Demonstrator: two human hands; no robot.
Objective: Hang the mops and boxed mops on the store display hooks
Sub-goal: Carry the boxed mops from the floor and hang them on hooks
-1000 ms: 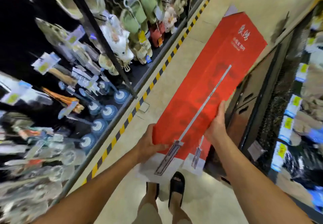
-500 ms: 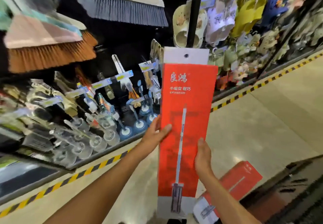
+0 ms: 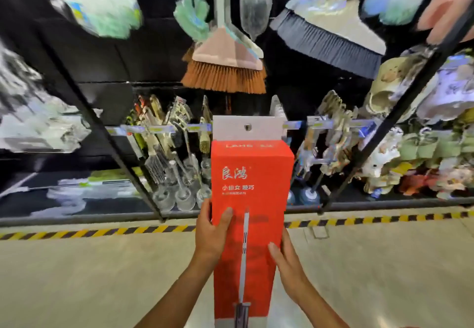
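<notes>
Here, at frame centre, the red boxed mop (image 3: 251, 174) stands upright (white hang tab (image 3: 247, 127), hole punched, topmost) before the display rack (image 3: 102, 216). The left hand (image 3: 210, 235) grips its left edge and the right hand (image 3: 287, 263) its right edge, thumbs on the front.

Worn on the head, as the only view. Facing forward and slightly down, across a pale polished floor (image 3: 77, 276) edged with yellow-and-black striped tape (image 3: 102, 232), toward a black metal display rack (image 3: 121, 158). Near enough to fill the centre with a tall red cardboard box (image 3: 251, 174), gripped at its sides by the left hand (image 3: 211, 235) and right hand (image 3: 287, 263). Wide-angled, bowing the rack's posts outward and taking in an orange-bristled broom (image 3: 223, 76) high above.
</notes>
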